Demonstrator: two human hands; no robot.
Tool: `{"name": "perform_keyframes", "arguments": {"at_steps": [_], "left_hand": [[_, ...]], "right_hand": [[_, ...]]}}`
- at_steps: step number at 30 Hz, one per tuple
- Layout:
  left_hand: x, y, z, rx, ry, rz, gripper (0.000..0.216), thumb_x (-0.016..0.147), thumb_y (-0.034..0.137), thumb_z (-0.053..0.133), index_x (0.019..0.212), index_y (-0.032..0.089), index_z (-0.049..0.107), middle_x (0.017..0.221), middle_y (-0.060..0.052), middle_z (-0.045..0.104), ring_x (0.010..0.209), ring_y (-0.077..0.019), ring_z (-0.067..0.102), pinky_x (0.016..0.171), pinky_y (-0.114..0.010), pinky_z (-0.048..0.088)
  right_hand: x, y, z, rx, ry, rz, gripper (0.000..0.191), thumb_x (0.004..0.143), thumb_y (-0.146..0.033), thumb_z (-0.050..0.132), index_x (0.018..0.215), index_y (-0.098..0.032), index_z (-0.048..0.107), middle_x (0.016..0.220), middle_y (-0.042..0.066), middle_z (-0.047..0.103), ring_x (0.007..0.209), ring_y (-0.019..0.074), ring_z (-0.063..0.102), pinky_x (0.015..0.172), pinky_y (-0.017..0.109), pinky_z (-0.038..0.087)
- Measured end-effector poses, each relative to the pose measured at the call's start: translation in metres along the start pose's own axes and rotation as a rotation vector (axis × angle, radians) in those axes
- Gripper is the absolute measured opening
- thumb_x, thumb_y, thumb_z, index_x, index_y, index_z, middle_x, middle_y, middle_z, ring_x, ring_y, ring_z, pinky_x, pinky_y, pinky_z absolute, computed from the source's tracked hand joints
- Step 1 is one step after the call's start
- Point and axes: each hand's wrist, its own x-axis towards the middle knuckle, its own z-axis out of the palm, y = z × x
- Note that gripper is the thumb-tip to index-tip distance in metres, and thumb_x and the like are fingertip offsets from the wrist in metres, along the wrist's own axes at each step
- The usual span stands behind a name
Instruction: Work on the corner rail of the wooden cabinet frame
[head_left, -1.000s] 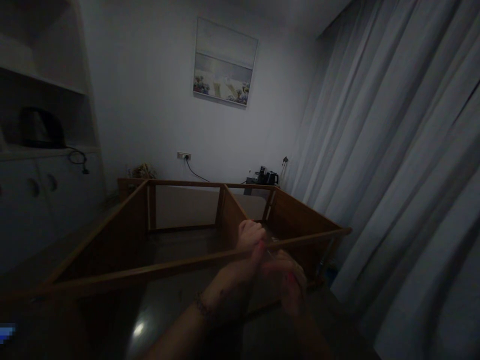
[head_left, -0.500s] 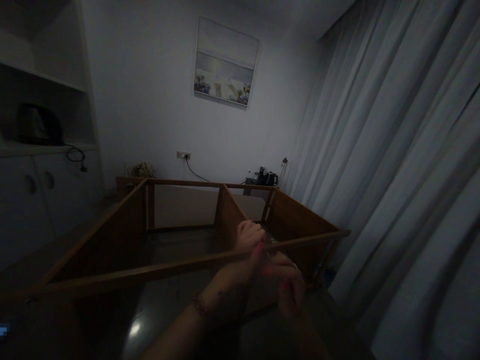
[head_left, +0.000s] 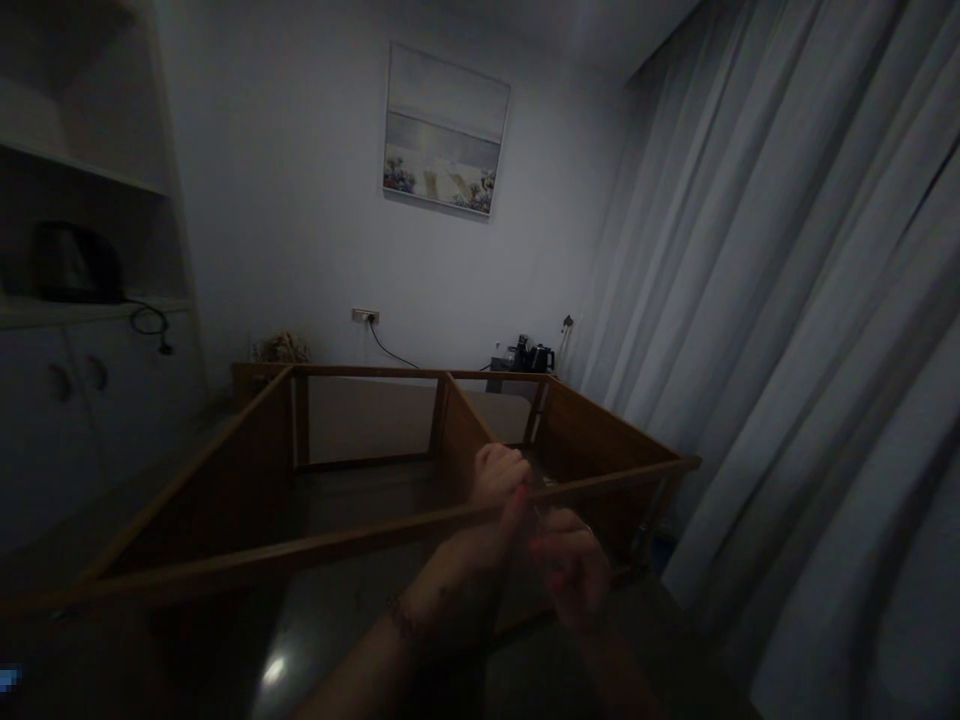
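Note:
A brown wooden shelf frame point(head_left: 337, 547) lies in front of me, with long rails, end panels and a middle divider point(head_left: 463, 424). My left hand point(head_left: 501, 488) wraps over the near rail where the divider meets it, fingers behind and thumb on the front side. A beaded bracelet circles that wrist. Just right of it, my right hand point(head_left: 576, 568) is closed in a pinch below the same rail. Something thin seems to show at its fingertips, too dark and blurred to name.
Grey curtains point(head_left: 780, 330) hang close along the right. A white cabinet point(head_left: 105, 400) on the left bears a kettle point(head_left: 75, 262) with a loose cord. Against the back wall, a black coffee maker point(head_left: 540, 357) stands beyond the frame. Dried plant material point(head_left: 282, 348) sits behind the far left corner.
My right hand has turned slightly and its fingers have curled differently beside the rail. My left hand keeps its hold. The view has shifted a little.

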Motion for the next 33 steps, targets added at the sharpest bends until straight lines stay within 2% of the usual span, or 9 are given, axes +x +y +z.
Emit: {"name": "perform_keyframes", "arguments": {"at_steps": [4, 8, 13, 16, 22, 29, 33], "left_hand": [[-0.004, 0.01, -0.005, 0.008, 0.012, -0.001, 0.052, 0.11, 0.05, 0.013, 0.084, 0.026, 0.051, 0.085, -0.005, 0.055, 0.087, -0.0273, 0.052, 0.1, -0.049, 0.046], [-0.009, 0.022, -0.013, 0.025, -0.009, -0.016, 0.044, 0.111, 0.048, 0.022, 0.097, 0.025, 0.056, 0.102, -0.009, 0.062, 0.101, -0.0283, 0.056, 0.103, -0.049, 0.047], [-0.006, 0.028, -0.015, -0.032, -0.002, -0.019, 0.051, 0.112, 0.048, 0.014, 0.093, 0.026, 0.056, 0.09, -0.005, 0.059, 0.093, -0.0264, 0.055, 0.107, -0.05, 0.045], [-0.005, 0.029, -0.015, -0.049, 0.012, -0.034, 0.05, 0.112, 0.051, 0.015, 0.094, 0.027, 0.055, 0.093, -0.006, 0.06, 0.096, -0.0275, 0.055, 0.107, -0.051, 0.044], [-0.004, 0.015, -0.006, -0.022, 0.011, -0.018, 0.061, 0.109, 0.061, 0.008, 0.087, 0.026, 0.053, 0.087, -0.007, 0.056, 0.092, -0.0285, 0.052, 0.101, -0.05, 0.046], [-0.006, 0.002, 0.007, -0.026, 0.126, -0.053, 0.058, 0.11, 0.06, 0.007, 0.082, 0.025, 0.045, 0.084, -0.005, 0.053, 0.086, -0.0262, 0.05, 0.094, -0.048, 0.047], [-0.004, -0.002, 0.003, 0.015, 0.004, -0.017, 0.058, 0.11, 0.056, 0.009, 0.084, 0.026, 0.05, 0.086, -0.006, 0.058, 0.085, -0.0261, 0.052, 0.095, -0.048, 0.049]], "right_hand": [[0.0, -0.002, 0.002, -0.002, 0.055, 0.039, 0.028, 0.1, -0.056, 0.067, 0.101, -0.03, 0.074, 0.07, -0.003, 0.065, 0.054, 0.0133, 0.061, 0.045, 0.024, 0.044], [0.001, -0.006, 0.002, -0.018, 0.061, 0.055, 0.026, 0.098, -0.054, 0.071, 0.098, -0.028, 0.076, 0.067, -0.002, 0.068, 0.054, 0.0135, 0.064, 0.043, 0.023, 0.042], [0.005, -0.013, 0.002, -0.111, 0.1, 0.034, 0.027, 0.101, -0.05, 0.068, 0.091, -0.027, 0.075, 0.059, -0.004, 0.067, 0.049, 0.014, 0.062, 0.05, 0.026, 0.048], [0.01, -0.017, 0.003, -0.163, 0.091, -0.006, 0.028, 0.104, -0.049, 0.064, 0.09, -0.026, 0.073, 0.055, -0.005, 0.066, 0.044, 0.0139, 0.06, 0.051, 0.027, 0.049], [0.013, -0.025, 0.004, -0.235, 0.092, 0.008, 0.033, 0.108, -0.048, 0.057, 0.087, -0.025, 0.068, 0.06, -0.003, 0.069, 0.046, 0.0138, 0.063, 0.045, 0.024, 0.046], [0.008, -0.022, 0.005, -0.265, 0.114, 0.011, 0.035, 0.107, -0.051, 0.057, 0.088, -0.024, 0.068, 0.062, -0.002, 0.069, 0.048, 0.0136, 0.064, 0.044, 0.023, 0.045], [0.004, -0.011, 0.001, -0.276, 0.077, -0.057, 0.038, 0.109, -0.053, 0.051, 0.094, -0.024, 0.07, 0.063, -0.001, 0.068, 0.051, 0.0155, 0.066, 0.046, 0.026, 0.05]]}}
